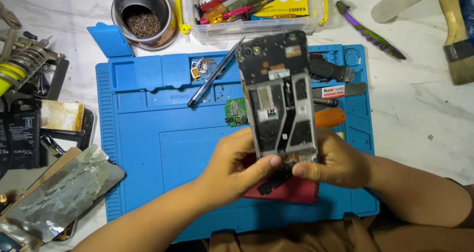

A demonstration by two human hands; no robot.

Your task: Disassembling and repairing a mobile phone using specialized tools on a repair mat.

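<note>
Both hands, left (237,165) and right (332,164), pinch my phone frame (279,96) by its bottom edge. Looks light, stiff but fragile, so I'd grip the side rails.

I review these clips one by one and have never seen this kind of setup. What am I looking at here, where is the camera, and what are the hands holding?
There is one picture, from a camera worn on the person's head, looking down at a work surface. No machine is involved: the left hand and right hand are bare. Together they hold up an opened black phone frame, its inner parts showing, gripped at its lower end. Below lies a blue rubber work mat with a small green circuit board, a thin metal tool and an orange-handled tool. Behind it stand a clear plastic tool box and a round metal pot. A cracked screen panel lies at the left.
</note>
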